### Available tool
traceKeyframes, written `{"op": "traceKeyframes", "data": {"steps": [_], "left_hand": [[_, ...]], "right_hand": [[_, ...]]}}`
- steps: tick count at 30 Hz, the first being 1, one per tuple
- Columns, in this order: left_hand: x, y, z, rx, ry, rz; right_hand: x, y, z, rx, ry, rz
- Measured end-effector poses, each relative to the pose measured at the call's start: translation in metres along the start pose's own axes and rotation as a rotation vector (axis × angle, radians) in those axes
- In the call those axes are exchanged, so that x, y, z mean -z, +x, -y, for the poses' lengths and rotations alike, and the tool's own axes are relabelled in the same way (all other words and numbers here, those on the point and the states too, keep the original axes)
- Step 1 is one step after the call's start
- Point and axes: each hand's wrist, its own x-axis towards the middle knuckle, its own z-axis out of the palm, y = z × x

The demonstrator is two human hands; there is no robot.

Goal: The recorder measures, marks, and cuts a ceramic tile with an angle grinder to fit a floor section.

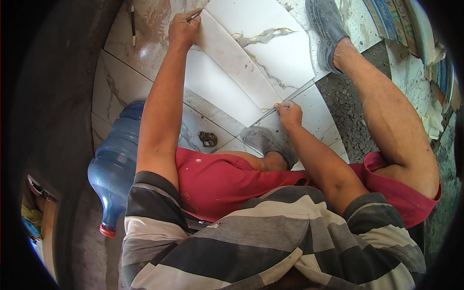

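A long, narrow, pale tile strip (237,60) lies slantwise across a white marble-patterned tile (270,36). My left hand (184,31) is closed at the strip's far end, with a thin dark pencil-like stick between its fingers. At the near end, my right hand (289,115) has its fingers curled in, thumb and forefinger pinching the strip's corner. A plain white surface (212,82) shows along the strip's left side. Closer to my leg, a small black tape measure (208,139) rests on the floor tiles.
A large blue water jug (116,159) with a red cap lies on its side at the left. A black-and-white pen-like stick (133,26) lies at the far left. Grey rubble (345,108) fills a gap in the tiles. Cardboard boxes (398,21) stand at the far right.
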Motion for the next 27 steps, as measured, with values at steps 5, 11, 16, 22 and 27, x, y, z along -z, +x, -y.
{"op": "traceKeyframes", "data": {"steps": [5, 11, 16, 22, 27], "left_hand": [[-0.001, 0.002, 0.007, -0.035, 0.037, -0.029], [-0.005, 0.0, 0.001, -0.038, 0.032, -0.028], [0.005, -0.001, 0.01, -0.022, 0.071, -0.06], [-0.003, -0.006, 0.0, -0.103, 0.096, -0.104], [0.042, 0.0, 0.033, 0.015, 0.035, -0.555]], "right_hand": [[0.001, -0.003, 0.005, -0.019, 0.006, 0.013], [0.006, 0.0, 0.002, -0.022, 0.009, 0.029], [0.003, -0.004, 0.009, 0.041, 0.044, 0.067], [0.013, 0.015, -0.016, 0.117, 0.04, 0.104], [0.034, 0.015, -0.006, 0.045, 0.078, 0.152]]}}
